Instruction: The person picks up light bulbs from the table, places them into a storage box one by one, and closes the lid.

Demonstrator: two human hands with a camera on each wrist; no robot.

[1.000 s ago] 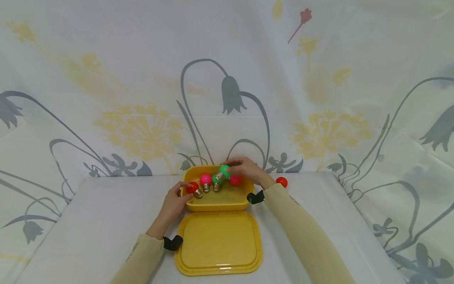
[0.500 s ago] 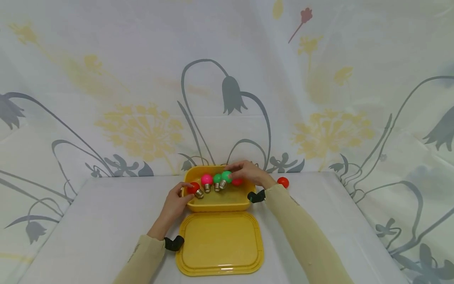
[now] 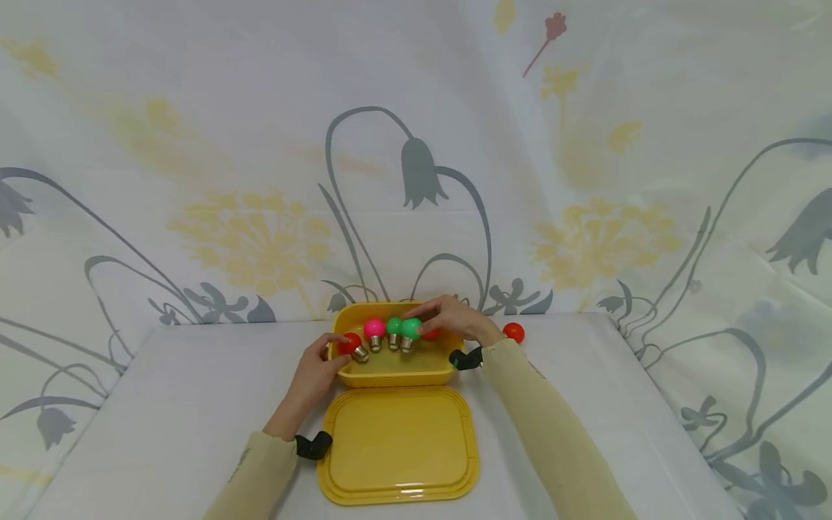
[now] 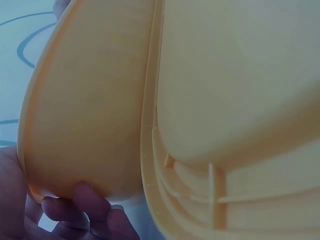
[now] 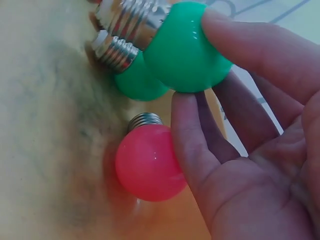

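In the head view my right hand [image 3: 455, 318] pinches a green light bulb [image 3: 411, 328] by its globe, over the yellow plastic container [image 3: 396, 380]. The right wrist view shows thumb and fingers on that globe, metal screw base pointing away. A second green bulb [image 5: 142, 82] lies just behind it, and a pink bulb [image 5: 150, 162] sits below, close to my fingers. My left hand [image 3: 316, 368] grips the container's left end, fingers curled against its wall [image 4: 90, 110]. Beside that hand a red bulb [image 3: 351, 343] lies inside, with another pink bulb [image 3: 374, 328] to its right.
A yellow lid [image 3: 398, 444] lies flat on the white tabletop [image 3: 195, 404], right in front of the container. To the container's right, another red bulb [image 3: 513, 332] rests on the table, partly behind my right sleeve. A flower-patterned cloth [image 3: 273, 144] hangs behind.
My right hand has turned the green bulb so its base points downward, and lowered it beside the other green bulb. The left hand stays at the container's left end.
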